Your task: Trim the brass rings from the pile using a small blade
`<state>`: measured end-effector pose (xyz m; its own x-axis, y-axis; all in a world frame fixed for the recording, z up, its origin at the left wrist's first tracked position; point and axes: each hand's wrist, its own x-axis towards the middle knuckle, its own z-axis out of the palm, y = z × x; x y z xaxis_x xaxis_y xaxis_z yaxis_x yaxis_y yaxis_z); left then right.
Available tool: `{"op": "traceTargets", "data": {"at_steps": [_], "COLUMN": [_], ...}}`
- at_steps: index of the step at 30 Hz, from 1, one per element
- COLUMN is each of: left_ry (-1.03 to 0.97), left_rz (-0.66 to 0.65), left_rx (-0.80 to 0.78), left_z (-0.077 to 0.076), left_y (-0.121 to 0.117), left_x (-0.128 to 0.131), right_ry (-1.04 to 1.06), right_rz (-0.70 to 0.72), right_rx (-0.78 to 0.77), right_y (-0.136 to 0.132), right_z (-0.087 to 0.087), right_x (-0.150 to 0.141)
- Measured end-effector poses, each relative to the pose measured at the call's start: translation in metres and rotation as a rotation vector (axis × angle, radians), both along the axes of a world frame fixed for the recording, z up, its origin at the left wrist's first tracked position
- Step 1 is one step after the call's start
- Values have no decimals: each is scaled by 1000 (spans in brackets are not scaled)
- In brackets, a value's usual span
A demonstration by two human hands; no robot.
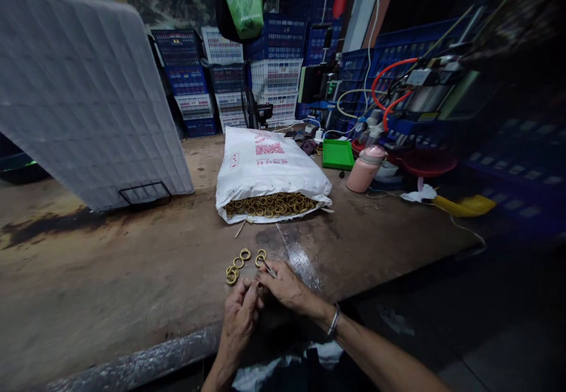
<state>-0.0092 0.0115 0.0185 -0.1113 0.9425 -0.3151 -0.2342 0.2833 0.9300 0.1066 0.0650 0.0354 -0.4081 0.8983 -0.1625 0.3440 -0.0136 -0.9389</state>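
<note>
My left hand (240,311) is closed in a pinch near the table's front edge; what its fingertips hold is too small to make out. Close against it, my right hand (285,285) grips a slim metal tool (269,270) with a pointed end. Just beyond my fingers lie several loose brass-coloured rings (239,262), some overlapping, on the wooden table. Two more rings (260,257) rest by the tool's tip. Farther back, a white woven sack (274,165) with red print lies on its side, its mouth towards me, full of similar rings (269,204).
A large white ribbed panel (97,97) stands at the left on a black wire stand (145,193). At the right are a green tray (337,154), a pink bottle (366,169), a yellow scoop (465,205) and a machine with orange hoses (427,94). Stacked crates (283,76) line the back.
</note>
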Motion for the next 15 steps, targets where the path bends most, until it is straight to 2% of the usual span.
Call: {"op": "traceTargets", "data": {"at_steps": [3, 7, 9, 12, 15], "left_ry": [-92, -189, -228, -264, -278], "left_rz": [-45, -18, -5, 21, 44], "left_rx": [-3, -22, -26, -12, -10], "left_z": [-2, 1, 2, 4, 3], "left_y": [-3, -8, -9, -8, -7], "left_x": [0, 2, 2, 2, 2], "right_ry": [34, 79, 23, -139, -312], "right_rz": [11, 29, 2, -9, 122], "right_rx": [0, 24, 62, 233, 425], "right_y": [0, -1, -1, -3, -8], "right_z": [-3, -1, -1, -3, -8], "right_x": [1, 2, 2, 5, 9]}}
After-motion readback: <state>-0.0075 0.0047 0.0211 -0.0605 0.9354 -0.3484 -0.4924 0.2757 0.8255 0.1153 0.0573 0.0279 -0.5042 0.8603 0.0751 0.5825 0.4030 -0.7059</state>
